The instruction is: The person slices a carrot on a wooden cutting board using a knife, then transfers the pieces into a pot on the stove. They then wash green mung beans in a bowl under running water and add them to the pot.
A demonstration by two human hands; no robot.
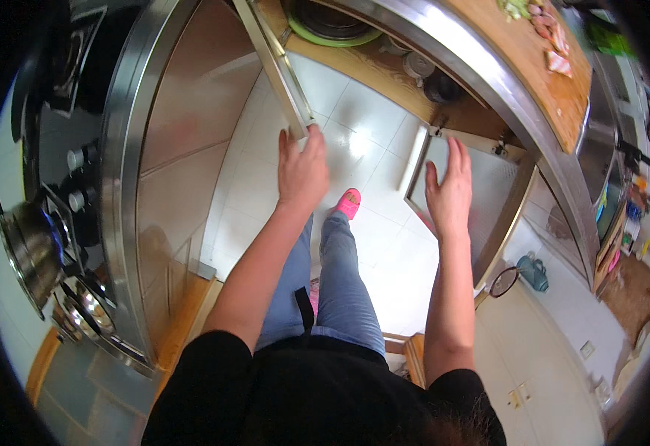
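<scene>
My left hand (304, 167) is at the end of a swung-out cabinet door (275, 67), its fingers around or against the door's edge; the exact grip is blurred. My right hand (450, 181) is raised with thumb and fingers apart, holding nothing, over a second opened cabinet door (481, 173) with a frosted panel. Between the two doors, the lower cabinet shows a wooden shelf (353, 61) bearing a green-rimmed round basin (333, 25), white cups or lidded pots (418, 66) and a dark round pot (441, 88).
A steel-edged counter arches above, with a cutting board (525, 72) holding pieces of raw meat (558, 62). At left, a steel pot (32, 253) stands by the gas stove. My pink slipper (348, 203) is on the tiled floor. A teal watering can or jug (533, 273) is at right.
</scene>
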